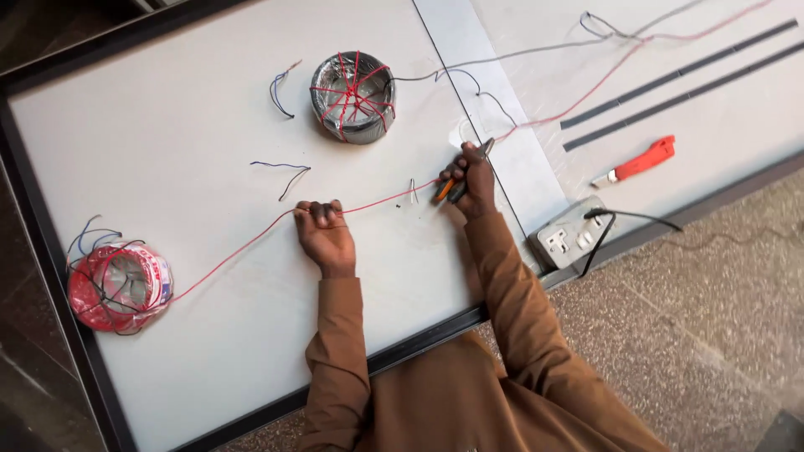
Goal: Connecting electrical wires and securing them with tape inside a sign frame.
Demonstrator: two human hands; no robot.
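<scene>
The left hand (322, 228) is clenched on a red wire (243, 249) stretched flat across the white board (193, 167), the right hand (471, 180) grips pliers (452, 186) at it, and the red coil (117, 286) lies far left.

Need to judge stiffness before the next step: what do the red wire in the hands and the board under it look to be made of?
The red wire looks plastic-insulated, thin and flexible: it runs from its red coil in a soft curve. Its core does not show. The board looks like smooth, matte white laminate or coated sheet in a dark frame; which one is unclear. The left hand pins the wire down, and the right hand grips orange-handled pliers.
</scene>
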